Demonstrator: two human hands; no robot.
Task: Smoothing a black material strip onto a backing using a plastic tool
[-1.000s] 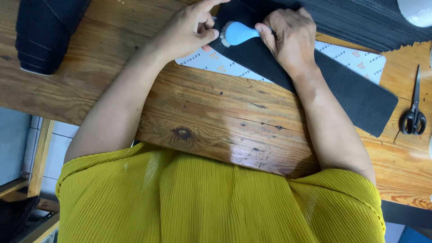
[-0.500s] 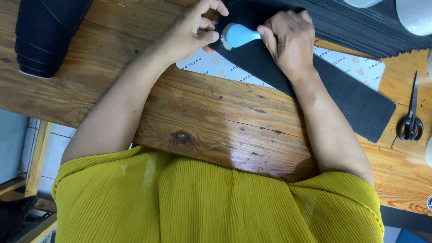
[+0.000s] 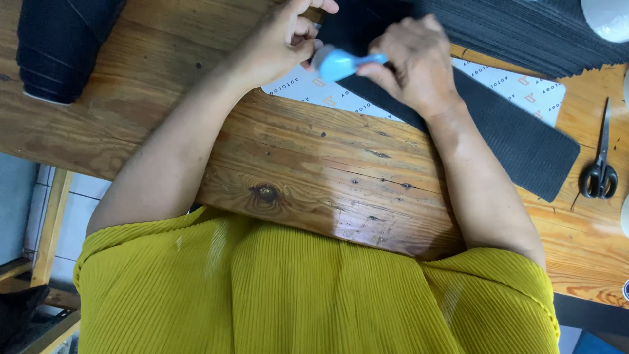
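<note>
Both hands met over a small light-blue tool at the far edge of the table

The blue tool lay crosswise between the hands, rounded head toward the left hand, narrow end gripped in the closed fingers of the right hand; the left hand's curled fingers touched its head. It sat on the black ribbed strip, whose long axis ran away to the person's right across a white printed sheet on the table. Scissors lay well apart, nearer the right arm
</note>
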